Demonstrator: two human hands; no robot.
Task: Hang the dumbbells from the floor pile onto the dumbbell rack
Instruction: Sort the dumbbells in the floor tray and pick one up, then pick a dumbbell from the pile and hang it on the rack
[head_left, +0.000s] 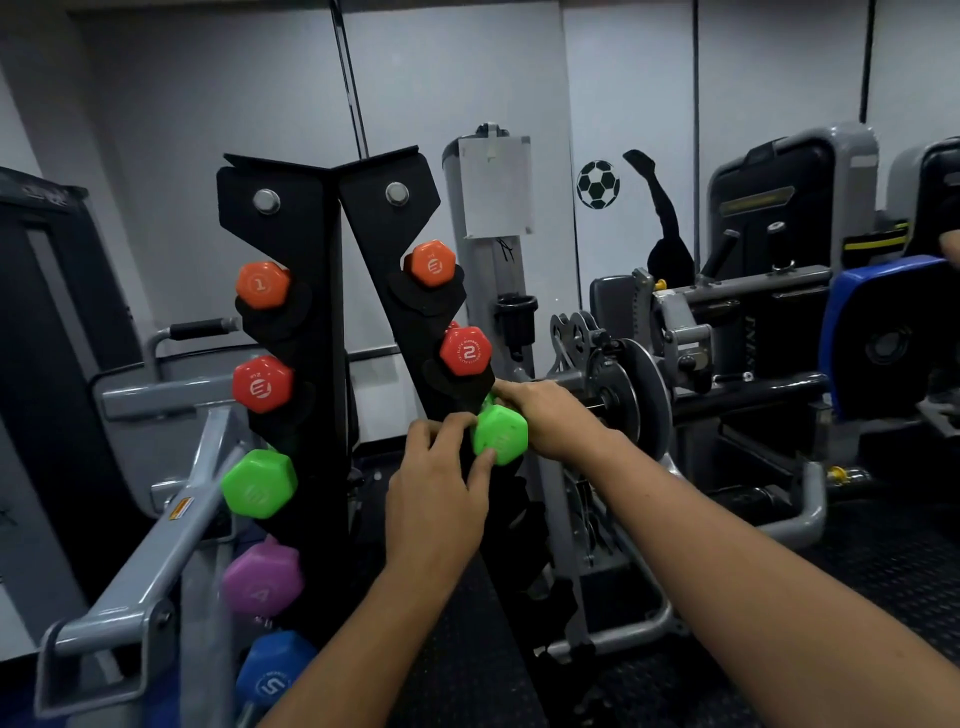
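Green dumbbell (500, 434) at rack (384, 291) right arm, third slot; long axis pointed away. Right hand (545, 415) gripped handle; left hand (441, 478) pinched near head.

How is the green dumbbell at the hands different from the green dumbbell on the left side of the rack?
The green dumbbell at the hands is gripped by the left hand and right hand; the left green dumbbell rests untouched on the rack. The first sits under a red "2" dumbbell, the second above a purple dumbbell. Both have green hexagonal ends.
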